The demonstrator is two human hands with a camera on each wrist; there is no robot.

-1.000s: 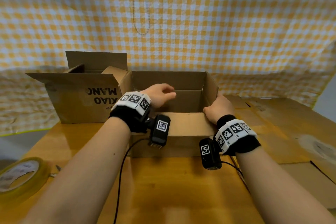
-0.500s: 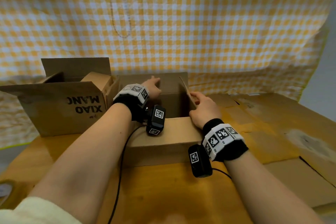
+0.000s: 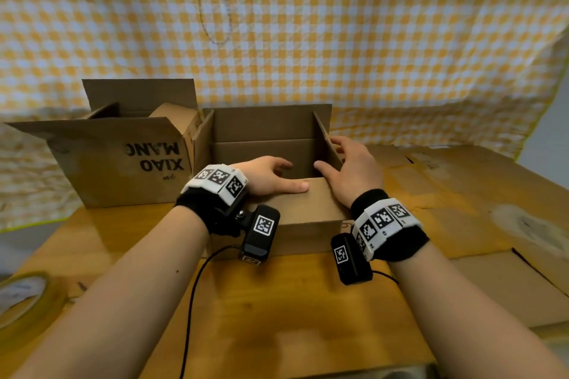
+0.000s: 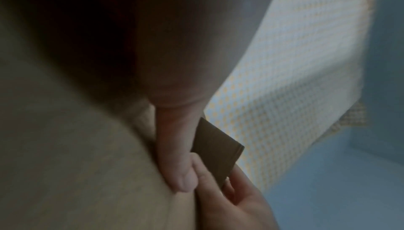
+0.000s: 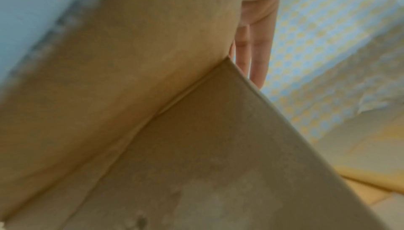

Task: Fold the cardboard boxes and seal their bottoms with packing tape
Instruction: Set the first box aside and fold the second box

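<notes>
On the wooden table (image 3: 277, 311) in the head view, an open cardboard box (image 3: 295, 215) stands at the middle, mouth up, with its near flap folded inward and level. The left hand (image 3: 264, 175) lies on that flap, thumb stretched flat along it and the other fingers bent over the flap's far edge into the box. The right hand (image 3: 351, 169) rests at the near right corner, fingers spread and straight, thumb on the near flap, fingertips against the upright right flap. A second box printed XIAO MANG (image 3: 123, 160) stands touching the first on its left, a tape roll (image 3: 21, 298) lies at the table's near left edge, and flattened cardboard (image 3: 462, 194) covers the right side. In the left wrist view, blurred, the left thumb (image 4: 174, 147) presses on cardboard beside the right hand's fingers. In the right wrist view, straight fingers (image 5: 253, 52) show past a flap's edge, before the checked cloth (image 5: 317, 43)
</notes>
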